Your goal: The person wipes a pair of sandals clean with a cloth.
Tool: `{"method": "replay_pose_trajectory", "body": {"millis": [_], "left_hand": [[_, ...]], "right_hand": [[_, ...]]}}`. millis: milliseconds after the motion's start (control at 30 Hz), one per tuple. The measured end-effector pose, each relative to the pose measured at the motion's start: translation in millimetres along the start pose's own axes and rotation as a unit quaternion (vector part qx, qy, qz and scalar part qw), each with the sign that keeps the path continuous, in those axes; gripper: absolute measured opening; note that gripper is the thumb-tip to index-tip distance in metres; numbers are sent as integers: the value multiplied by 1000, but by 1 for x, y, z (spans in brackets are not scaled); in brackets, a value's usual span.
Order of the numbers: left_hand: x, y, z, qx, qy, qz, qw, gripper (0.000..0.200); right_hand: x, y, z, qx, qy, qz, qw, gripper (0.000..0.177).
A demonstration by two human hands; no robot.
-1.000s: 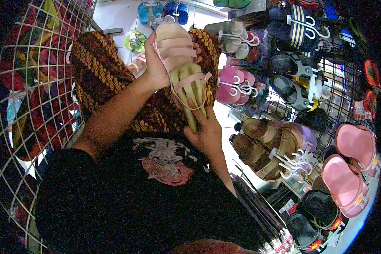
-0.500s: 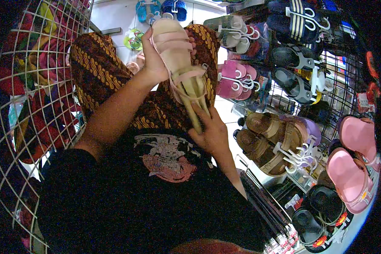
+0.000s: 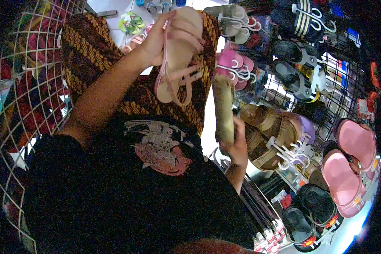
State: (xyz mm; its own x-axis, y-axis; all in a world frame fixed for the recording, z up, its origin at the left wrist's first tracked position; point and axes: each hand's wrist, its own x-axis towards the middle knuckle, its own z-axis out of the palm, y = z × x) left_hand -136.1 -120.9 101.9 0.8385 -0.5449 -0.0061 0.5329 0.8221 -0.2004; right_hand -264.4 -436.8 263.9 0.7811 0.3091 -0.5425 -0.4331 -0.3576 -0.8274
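Observation:
A pale pink strappy sandal [image 3: 184, 59] is gripped at its side by my left hand [image 3: 154, 42], sole insert facing me and toe end up, above my lap. Its ankle strap hangs loose over the heel. My right hand [image 3: 238, 146] is closed round the lower end of a long yellowish-tan thing [image 3: 224, 103], upright and apart from the sandal. Its left edge looks darker; motion blur hides what kind of thing it is. My patterned brown trousers [image 3: 144, 97] lie behind the sandal.
A wire mesh rack [image 3: 19, 84] with colourful goods stands close on the left. On the right hang brown sandals [image 3: 262, 144], pink sandals [image 3: 343, 169] and black sandals [image 3: 319, 203] on white hooks. Green flip-flops [image 3: 132, 23] lie on the tiled floor.
The long yellowish-tan thing has come away from the sandal's heel and moved right and down with my right hand. My left hand still holds the sandal, now slightly higher.

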Motion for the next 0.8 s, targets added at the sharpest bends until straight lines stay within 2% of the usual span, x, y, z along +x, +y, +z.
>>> {"method": "replay_pose_trajectory", "body": {"millis": [33,67,100,133,167,200,233,300,333,433,533,600,633,667,767,800], "left_hand": [[-5,-11,9,118,-4,8,993,68],[-10,-22,18,235,-5,17,972,62],[-8,-25,7,194,-15,21,981,60],[-6,-29,-7,155,-24,25,987,59],[-7,-30,-21,116,-32,29,992,57],[-10,-34,15,176,-51,-10,983,57],[-12,-33,14,160,-56,-7,985,57],[-12,-27,13,133,-70,0,989,59],[-16,-24,17,261,-5,-4,965,60],[-11,-24,14,84,-82,-22,993,59],[-11,-24,12,152,-97,24,983,56],[-8,-29,12,108,-132,29,985,54],[-10,-31,15,181,-39,67,980,53],[-13,-33,18,253,58,89,961,52],[-19,-28,31,243,85,95,962,53],[-18,-29,36,245,133,110,954,54]], "right_hand": [[9,-5,9,-159,64,-16,985,67],[13,-2,20,-159,81,-39,983,65],[18,1,27,-157,98,-62,981,63],[28,-4,29,-292,28,-153,944,59],[30,-15,41,-360,11,-121,925,54],[33,-13,45,-406,0,-118,906,55],[36,-11,48,-450,-9,-114,886,56],[43,-2,43,-447,16,-89,890,58],[45,4,44,-439,38,-125,889,58],[41,-2,61,-412,7,-134,901,60],[49,12,50,-416,44,-126,900,59],[50,10,51,-407,54,-99,906,57],[51,9,59,-380,53,-141,912,57],[52,7,68,-361,51,-142,920,57],[50,16,70,-331,37,-128,934,57],[51,18,69,-324,31,-125,937,57]]}}
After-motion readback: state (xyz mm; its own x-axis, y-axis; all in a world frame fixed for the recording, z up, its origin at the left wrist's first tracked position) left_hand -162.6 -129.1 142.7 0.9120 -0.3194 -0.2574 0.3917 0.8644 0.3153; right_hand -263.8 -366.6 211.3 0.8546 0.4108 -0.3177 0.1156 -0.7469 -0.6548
